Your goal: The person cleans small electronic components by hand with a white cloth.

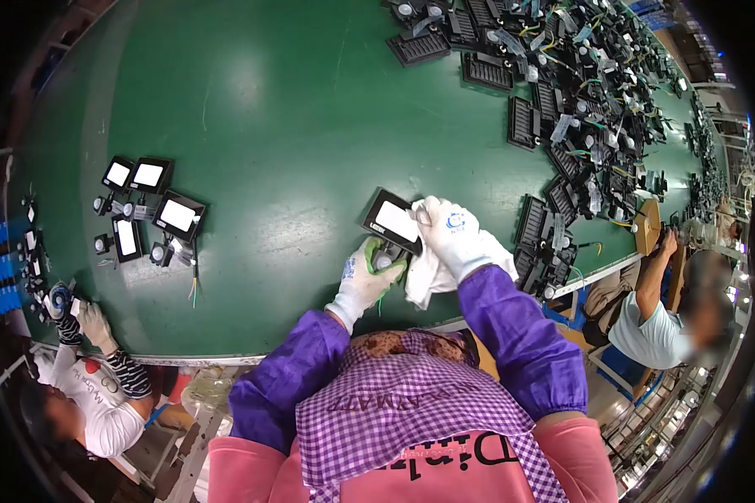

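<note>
A black LED floodlight (392, 220) with a white front panel is held face up, tilted, above the green table. My left hand (364, 277), in a white glove with green on the fingers, is closed on its lower end, around the small round sensor (385, 258). In my right hand (455, 232), also gloved, is a bunched white cloth (428, 275), closed against the floodlight's right edge. Part of the cloth hangs below the hand. The right fingertips are partly hidden in the cloth.
Several floodlights (179, 214) lie face up on the green table (260, 134) to the left. A large pile of floodlights with wires (562, 109) covers the right side. One co-worker (101, 402) sits at lower left, another (654, 327) at right.
</note>
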`<state>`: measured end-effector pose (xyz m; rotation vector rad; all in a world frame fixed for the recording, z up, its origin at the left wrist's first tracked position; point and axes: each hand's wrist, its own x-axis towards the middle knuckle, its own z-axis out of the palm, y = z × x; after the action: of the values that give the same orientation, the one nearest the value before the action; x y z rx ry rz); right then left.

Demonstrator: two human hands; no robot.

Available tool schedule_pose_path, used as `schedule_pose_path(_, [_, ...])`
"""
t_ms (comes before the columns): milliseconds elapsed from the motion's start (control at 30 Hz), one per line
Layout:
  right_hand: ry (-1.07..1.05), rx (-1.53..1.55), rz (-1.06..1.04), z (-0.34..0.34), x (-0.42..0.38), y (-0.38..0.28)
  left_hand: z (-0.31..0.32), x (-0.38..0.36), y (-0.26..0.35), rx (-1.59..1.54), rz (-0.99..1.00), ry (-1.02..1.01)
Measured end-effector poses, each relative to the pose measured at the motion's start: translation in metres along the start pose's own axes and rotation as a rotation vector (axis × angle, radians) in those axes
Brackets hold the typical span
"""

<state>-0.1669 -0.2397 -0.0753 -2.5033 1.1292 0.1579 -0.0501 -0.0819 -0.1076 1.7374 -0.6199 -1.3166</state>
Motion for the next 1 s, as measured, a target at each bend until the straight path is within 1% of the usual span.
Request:
schedule_pose_path(100, [-0.091,-0.010,-0.041,-0.002,0.016,0.000,-0.018,0.011,-0.001,0.086,0.121,-0.081])
schedule_pose_path(133, [-0.135,-0.010,-0.039,-0.001,0.020,-0.006,-0.024,0.011,0.008,0.060,0.014,-0.162])
schedule_pose_path(233, [-0.051,0.068,-0.257,0.006,0.054,-0.023,-0.030,0.013,0.015,0.112,0.020,-0.178])
schedule_pose_path(267, [-0.088,0.053,-0.270,0.000,0.063,-0.033,-0.034,0.011,0.023,0.182,0.005,-0.190])
schedule_pose_path(367, [-0.191,0.056,-0.283,-0.004,0.088,-0.048,-0.034,0.010,0.023,0.245,0.000,-0.154])
schedule_pose_path(400, [-0.133,0.145,-0.333,-0.010,0.076,-0.040,-0.035,0.008,0.021,0.240,-0.008,-0.144])
schedule_pose_path(433, [-0.111,0.132,-0.289,-0.024,0.059,-0.039,-0.035,0.009,0.019,0.228,-0.010,-0.128])
schedule_pose_path(500, [-0.217,0.088,-0.135,-0.031,0.031,-0.026,-0.034,0.010,0.018,0.184,-0.025,-0.130])
schedule_pose_path(567, [-0.241,0.013,-0.025,-0.012,0.020,-0.012,-0.034,0.013,0.022,0.131,-0.043,-0.157])
schedule_pose_path(600, [-0.225,-0.029,-0.006,-0.001,0.024,-0.011,-0.035,0.016,0.018,0.136,0.027,-0.164])
schedule_pose_path(667, [-0.034,-0.082,-0.332,-0.018,0.038,-0.027,-0.036,0.020,0.011,0.158,0.161,-0.178])
schedule_pose_path(700, [0.066,-0.106,-0.488,-0.024,0.047,-0.034,-0.039,0.020,0.012,0.166,0.087,-0.200])
schedule_pose_path(767, [-0.152,0.080,-0.050,-0.004,0.088,-0.052,-0.043,0.018,0.029,0.180,-0.056,-0.248])
schedule_pose_path(800, [-0.137,0.090,-0.068,-0.002,0.084,-0.052,-0.042,0.018,0.029,0.218,-0.008,-0.226])
schedule_pose_path(900, [-0.314,0.011,-0.184,-0.017,0.042,-0.073,-0.038,0.019,0.012,0.263,0.045,-0.168])
schedule_pose_path(933, [-0.263,-0.032,-0.220,-0.017,0.032,-0.072,-0.039,0.015,0.024,0.316,0.039,-0.162])
schedule_pose_path(1000, [-0.090,0.012,-0.221,-0.026,0.038,-0.058,-0.039,0.017,0.025,0.220,-0.005,-0.206])
